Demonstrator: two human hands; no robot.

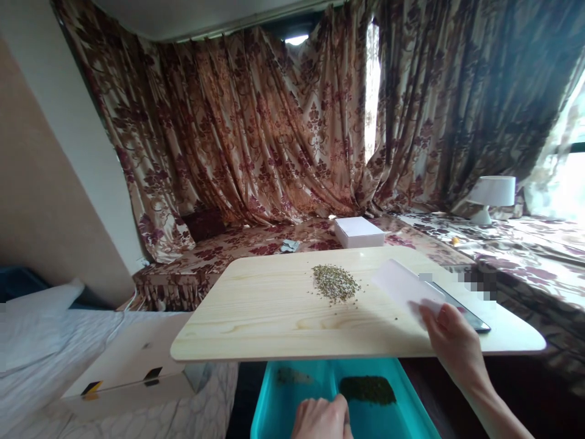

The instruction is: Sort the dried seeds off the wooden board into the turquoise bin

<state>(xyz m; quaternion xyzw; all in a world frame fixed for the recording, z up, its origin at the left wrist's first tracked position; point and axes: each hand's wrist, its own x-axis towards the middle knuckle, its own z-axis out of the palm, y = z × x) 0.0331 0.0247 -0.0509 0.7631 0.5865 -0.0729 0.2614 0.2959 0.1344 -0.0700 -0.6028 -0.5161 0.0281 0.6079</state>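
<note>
My right hand grips a thin, whitish, see-through sheet by its near end, tilted over the right part of the wooden table. A loose pile of small greenish-brown grains lies on the tabletop, left of the sheet. Below the table's near edge, my left hand is closed, fingers curled, over a teal divided tray. Whatever it may hold is hidden. Dark green grains fill part of the tray's right compartment; a few pale grains lie in the left one.
Partly behind the sheet, a dark-edged phone or tablet lies on the table. A white box stands behind the table. A larger white box sits on the bed at left. A lamp stands far right.
</note>
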